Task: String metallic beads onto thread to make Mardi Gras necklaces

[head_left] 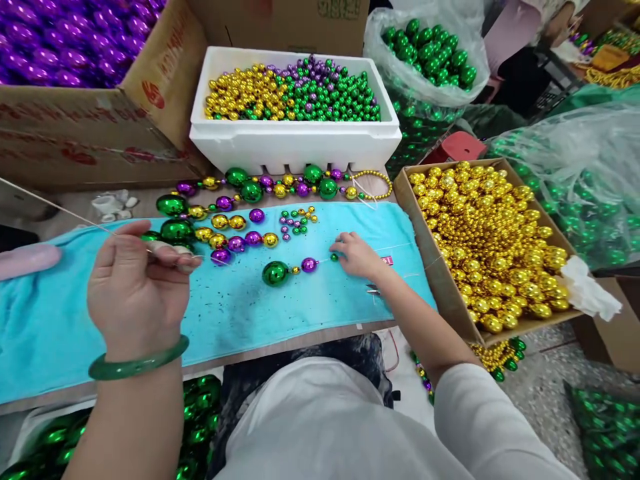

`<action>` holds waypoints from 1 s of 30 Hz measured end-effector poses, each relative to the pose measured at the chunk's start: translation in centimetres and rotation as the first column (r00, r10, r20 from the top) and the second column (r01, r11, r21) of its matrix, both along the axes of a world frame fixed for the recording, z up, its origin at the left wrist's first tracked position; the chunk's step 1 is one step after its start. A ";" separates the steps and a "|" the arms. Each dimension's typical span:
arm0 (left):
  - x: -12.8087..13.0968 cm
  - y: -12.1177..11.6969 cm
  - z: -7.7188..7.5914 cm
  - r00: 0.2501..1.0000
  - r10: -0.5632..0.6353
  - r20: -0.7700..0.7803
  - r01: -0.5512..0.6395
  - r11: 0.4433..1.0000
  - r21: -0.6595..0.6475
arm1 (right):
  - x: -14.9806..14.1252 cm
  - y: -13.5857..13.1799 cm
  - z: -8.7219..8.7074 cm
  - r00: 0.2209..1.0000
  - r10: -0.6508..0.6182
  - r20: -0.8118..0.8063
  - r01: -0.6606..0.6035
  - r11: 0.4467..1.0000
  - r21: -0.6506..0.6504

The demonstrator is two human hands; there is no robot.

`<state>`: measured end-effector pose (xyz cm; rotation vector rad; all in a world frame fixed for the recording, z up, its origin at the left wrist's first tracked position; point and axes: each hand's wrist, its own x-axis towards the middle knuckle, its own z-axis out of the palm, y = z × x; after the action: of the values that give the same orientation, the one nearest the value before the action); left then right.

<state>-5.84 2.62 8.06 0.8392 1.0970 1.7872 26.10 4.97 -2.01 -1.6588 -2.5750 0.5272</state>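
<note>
My left hand (143, 280), with a green bangle on its wrist, is raised over the left of the blue towel (320, 307). Its fingers are closed on a thin white string (60, 208) that runs off to the upper left. My right hand (356, 255) reaches to the towel's middle, fingertips pinched at a small green bead (334, 257). Left of that bead, a purple bead (309, 265), a small gold bead (295, 270) and a large green bead (275, 273) lie in line along the string. Loose gold, purple and green beads (237, 244) lie between my hands.
Finished-looking bead strands (267, 182) lie behind the towel, before a white foam box (295, 143) of small beads. A carton of gold beads (453, 287) stands right, a carton of purple beads (65, 127) left. Small snips (373, 291) lie near my right forearm.
</note>
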 end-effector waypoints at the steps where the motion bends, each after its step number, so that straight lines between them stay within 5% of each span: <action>1: 0.0 0.1 -0.1 1.000 0.009 -0.001 -0.009 1.000 0.004 | 0.0 0.1 -0.4 1.000 -0.001 -0.003 0.001 1.000 0.001; 5: -0.3 0.2 0.3 0.997 0.080 -0.025 -0.079 0.997 0.008 | -0.1 0.3 -0.8 0.999 -0.029 -0.028 0.029 1.000 -0.002; 11: -1.1 0.3 0.5 0.989 0.146 -0.004 -0.146 0.989 -0.031 | 3.2 0.8 0.8 0.963 -0.140 -0.231 0.142 0.990 -0.011; 16: -0.1 1.0 -2.0 0.998 0.065 0.017 -0.063 0.994 -0.089 | 7.6 1.1 2.1 0.913 -0.321 -0.253 0.340 0.940 0.036; 21: 2.2 2.5 -5.5 0.998 -0.015 0.067 0.027 0.982 -0.188 | 10.1 1.0 1.8 0.884 -0.460 -0.085 0.465 0.883 0.060; 26: 4.3 2.4 -7.2 0.992 -0.127 -0.005 0.123 0.969 -0.215 | 5.7 -0.5 2.2 0.844 -0.477 -0.244 0.522 0.836 0.170; 30: 6.0 1.0 -7.3 0.909 -0.299 -0.292 0.237 0.944 -0.229 | -3.0 -2.6 2.6 0.698 -0.325 -0.638 0.414 0.910 -0.011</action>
<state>0.19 3.60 0.79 1.1344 1.2683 1.3215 23.07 2.33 0.63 -1.5455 -1.7002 0.7073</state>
